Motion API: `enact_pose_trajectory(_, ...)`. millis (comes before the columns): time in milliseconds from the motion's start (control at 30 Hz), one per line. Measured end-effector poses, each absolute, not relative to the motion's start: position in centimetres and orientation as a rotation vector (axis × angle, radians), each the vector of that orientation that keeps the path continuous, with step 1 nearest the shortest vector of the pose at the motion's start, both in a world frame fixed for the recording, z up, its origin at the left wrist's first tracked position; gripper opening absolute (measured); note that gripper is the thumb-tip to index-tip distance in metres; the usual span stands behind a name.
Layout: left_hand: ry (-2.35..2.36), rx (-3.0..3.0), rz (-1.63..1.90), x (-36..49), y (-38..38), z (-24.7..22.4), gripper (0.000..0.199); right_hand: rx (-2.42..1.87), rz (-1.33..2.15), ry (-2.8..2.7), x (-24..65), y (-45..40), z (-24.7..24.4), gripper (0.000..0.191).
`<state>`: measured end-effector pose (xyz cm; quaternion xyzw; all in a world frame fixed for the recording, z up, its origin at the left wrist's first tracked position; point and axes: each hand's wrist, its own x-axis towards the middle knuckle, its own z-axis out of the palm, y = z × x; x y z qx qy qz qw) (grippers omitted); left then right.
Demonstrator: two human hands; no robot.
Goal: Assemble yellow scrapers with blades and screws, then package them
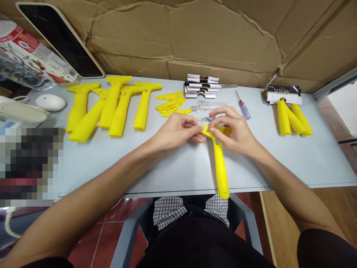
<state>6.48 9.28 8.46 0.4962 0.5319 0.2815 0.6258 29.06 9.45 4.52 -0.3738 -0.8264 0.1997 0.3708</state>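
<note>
A yellow T-shaped scraper handle [221, 167] lies head away from me, its grip reaching past the table's front edge. My left hand [181, 128] pinches the left end of its head, where a strip of pale metal blade [201, 123] shows. Over the right part of the head is my right hand [232, 128], thumb and forefinger pressed together by a hole; whatever is between those fingertips is too small to make out. Just behind the head sits a pile of small screws [208, 119]. Metal blades [209, 106] lie beyond them, with yellow cover strips [171, 103] to the left.
Several yellow handles [142, 108] lie at the left. A screwdriver [243, 106] is right of the blades, and folded cards [202, 86] are stacked behind. Carded scrapers [284, 117] rest at the right. A mouse [50, 102], a tablet-like device [60, 39] and cardboard [178, 37] border the table.
</note>
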Motion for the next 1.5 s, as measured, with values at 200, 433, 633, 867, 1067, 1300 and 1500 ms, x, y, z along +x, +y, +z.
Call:
enact_pose_trajectory(200, 1.231, 1.133, 0.633, 6.4, 9.3, 8.4, 0.022, -0.971, 0.487, -2.128, 28.9, 9.3, 4.4, 0.012)
enact_pose_trajectory(433, 1.242, 1.14, 0.637, 6.3, 9.5, 8.5, 0.024, -0.886, 0.522, -2.132, 29.4, 9.9, 4.3, 0.03)
enact_pose_trajectory(633, 1.223, 1.16, 0.635, 6.0, 9.7, 8.1, 0.018, -0.843, 0.451, -2.231, 29.7, 9.9, 3.9, 0.055)
enact_pose_trajectory(867, 1.202, 1.164, 0.651, 5.9, 9.8, 7.8, 0.019, -0.898, 0.445, -2.209, 29.5, 9.8, 4.1, 0.047)
enact_pose_trajectory(1067, 1.22, 1.16, 0.651, 5.9, 9.7, 8.2, 0.018, -0.875, 0.437, -2.242, 29.6, 10.0, 4.0, 0.054)
enact_pose_trajectory(1300, 1.225, 1.16, 0.658, 5.8, 9.8, 8.0, 0.02, -0.877, 0.403, -2.198, 29.3, 9.8, 4.1, 0.036)
enact_pose_trajectory(1500, 1.281, 1.14, 0.67, 6.1, 9.6, 8.6, 0.016, -1.234, 0.641, -1.893, 29.8, 10.6, 5.2, 0.017)
